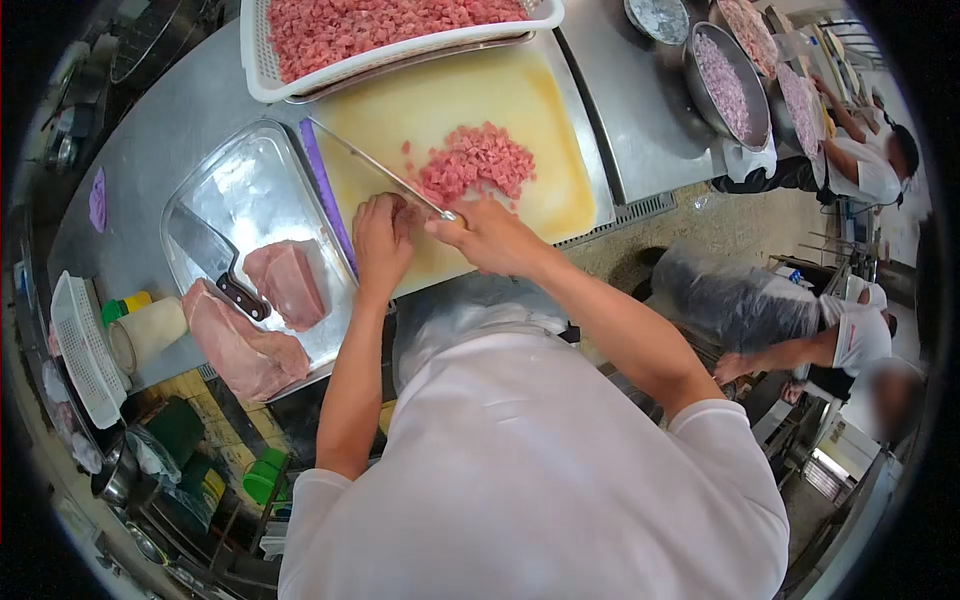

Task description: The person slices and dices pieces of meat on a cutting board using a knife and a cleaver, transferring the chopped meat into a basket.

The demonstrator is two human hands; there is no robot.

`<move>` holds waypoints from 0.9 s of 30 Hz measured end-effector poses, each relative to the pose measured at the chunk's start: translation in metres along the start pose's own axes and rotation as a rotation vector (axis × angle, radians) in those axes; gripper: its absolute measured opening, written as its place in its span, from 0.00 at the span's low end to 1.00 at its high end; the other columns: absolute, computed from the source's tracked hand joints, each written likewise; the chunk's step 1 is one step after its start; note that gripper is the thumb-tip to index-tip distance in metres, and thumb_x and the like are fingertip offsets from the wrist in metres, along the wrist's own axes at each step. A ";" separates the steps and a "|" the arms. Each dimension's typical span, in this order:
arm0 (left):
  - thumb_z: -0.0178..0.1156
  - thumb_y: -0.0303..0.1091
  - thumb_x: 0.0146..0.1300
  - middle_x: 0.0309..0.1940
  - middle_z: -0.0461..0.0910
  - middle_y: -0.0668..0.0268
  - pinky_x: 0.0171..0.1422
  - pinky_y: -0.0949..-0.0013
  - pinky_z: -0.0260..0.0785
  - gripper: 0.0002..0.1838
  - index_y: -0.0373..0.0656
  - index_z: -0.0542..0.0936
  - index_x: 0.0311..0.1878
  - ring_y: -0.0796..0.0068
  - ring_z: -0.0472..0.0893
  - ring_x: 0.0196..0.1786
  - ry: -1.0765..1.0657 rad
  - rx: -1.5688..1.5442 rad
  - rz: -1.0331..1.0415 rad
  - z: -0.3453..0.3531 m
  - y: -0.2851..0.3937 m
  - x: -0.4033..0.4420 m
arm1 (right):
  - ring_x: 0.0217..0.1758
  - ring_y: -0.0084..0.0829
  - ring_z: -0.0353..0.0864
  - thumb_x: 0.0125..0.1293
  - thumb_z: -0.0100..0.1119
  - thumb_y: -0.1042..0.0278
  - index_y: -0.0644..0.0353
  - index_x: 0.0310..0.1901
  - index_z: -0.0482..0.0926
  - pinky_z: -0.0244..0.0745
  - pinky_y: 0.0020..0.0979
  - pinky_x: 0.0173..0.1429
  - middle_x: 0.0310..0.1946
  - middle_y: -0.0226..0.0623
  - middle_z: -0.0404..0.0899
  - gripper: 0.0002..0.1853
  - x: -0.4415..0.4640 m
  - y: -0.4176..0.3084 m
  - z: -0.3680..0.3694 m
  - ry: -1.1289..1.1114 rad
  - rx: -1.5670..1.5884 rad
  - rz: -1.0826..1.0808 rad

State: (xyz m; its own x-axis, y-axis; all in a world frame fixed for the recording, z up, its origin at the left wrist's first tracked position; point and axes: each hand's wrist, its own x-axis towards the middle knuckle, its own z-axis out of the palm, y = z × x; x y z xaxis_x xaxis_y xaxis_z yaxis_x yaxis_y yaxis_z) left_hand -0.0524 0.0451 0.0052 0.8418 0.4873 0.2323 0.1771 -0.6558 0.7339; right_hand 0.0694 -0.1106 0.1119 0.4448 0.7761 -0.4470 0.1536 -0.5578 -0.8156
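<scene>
My right hand (485, 235) is wrapped round the handle of a long knife (375, 165), whose blade slants up and left across the yellowish cutting board (430, 90). My left hand (382, 240) is closed on a piece of meat (407, 216) at the board's near edge, just left of the knife handle. Beyond my hands lies a heap of diced pink meat (480, 160). To the left, a metal tray (210, 165) holds a second knife (240, 297), a smaller slab of meat (285, 283) and a larger slab (240, 345) that overhangs its near edge.
A white perforated basket (400, 55) of diced meat stands at the board's far edge. Bowls (728, 85) of chopped food are at the upper right. Another white basket (88, 350) and a pale container (148, 335) sit at far left. Several people (840, 335) work on the right.
</scene>
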 end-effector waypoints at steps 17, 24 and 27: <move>0.64 0.23 0.57 0.36 0.78 0.55 0.52 0.50 0.67 0.08 0.39 0.82 0.41 0.48 0.76 0.44 -0.041 0.046 0.046 -0.007 0.001 -0.007 | 0.36 0.57 0.86 0.77 0.57 0.46 0.69 0.44 0.81 0.79 0.50 0.46 0.29 0.56 0.84 0.26 -0.004 0.049 0.033 0.054 -0.026 -0.098; 0.61 0.28 0.72 0.43 0.78 0.55 0.60 0.58 0.70 0.09 0.37 0.77 0.51 0.60 0.78 0.52 0.355 -0.172 -0.316 -0.023 0.028 -0.013 | 0.34 0.58 0.85 0.71 0.56 0.59 0.67 0.46 0.79 0.78 0.53 0.43 0.29 0.53 0.84 0.16 -0.030 0.023 -0.012 0.021 -0.202 -0.188; 0.62 0.31 0.73 0.46 0.78 0.53 0.62 0.56 0.70 0.10 0.35 0.77 0.51 0.56 0.77 0.54 0.486 -0.016 -0.073 -0.038 0.069 0.001 | 0.35 0.56 0.86 0.67 0.59 0.64 0.66 0.45 0.78 0.78 0.52 0.42 0.33 0.52 0.86 0.13 -0.062 0.033 -0.036 -0.048 -0.300 -0.259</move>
State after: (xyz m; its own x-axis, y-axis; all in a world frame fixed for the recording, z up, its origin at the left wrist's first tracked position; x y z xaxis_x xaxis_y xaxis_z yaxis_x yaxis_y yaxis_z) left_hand -0.0585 0.0223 0.0801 0.4916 0.7465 0.4485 0.2157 -0.6033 0.7678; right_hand 0.0781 -0.1877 0.1259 0.3169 0.9112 -0.2631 0.5096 -0.3975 -0.7631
